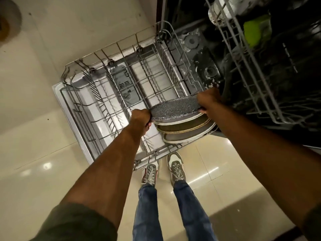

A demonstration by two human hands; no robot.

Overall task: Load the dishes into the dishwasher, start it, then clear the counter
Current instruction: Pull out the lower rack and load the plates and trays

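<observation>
A dark speckled plate (173, 108) is held above the near right corner of the pulled-out lower rack (107, 94) of the open dishwasher. My left hand (140, 119) grips its left rim and my right hand (207, 101) grips its right rim. Beneath it stand three more plates (184, 129) on edge in the rack, pale-rimmed with darker faces. The rest of the lower rack holds no dishes. The upper rack (257, 70) juts out at the right, with a green item (257, 30) and some pale ware in it.
The dishwasher door (69, 108) lies open flat under the rack. My feet (163, 169) stand just before its near edge on a glossy tiled floor (34, 153). A round pale object (8, 21) sits on the floor at the top left.
</observation>
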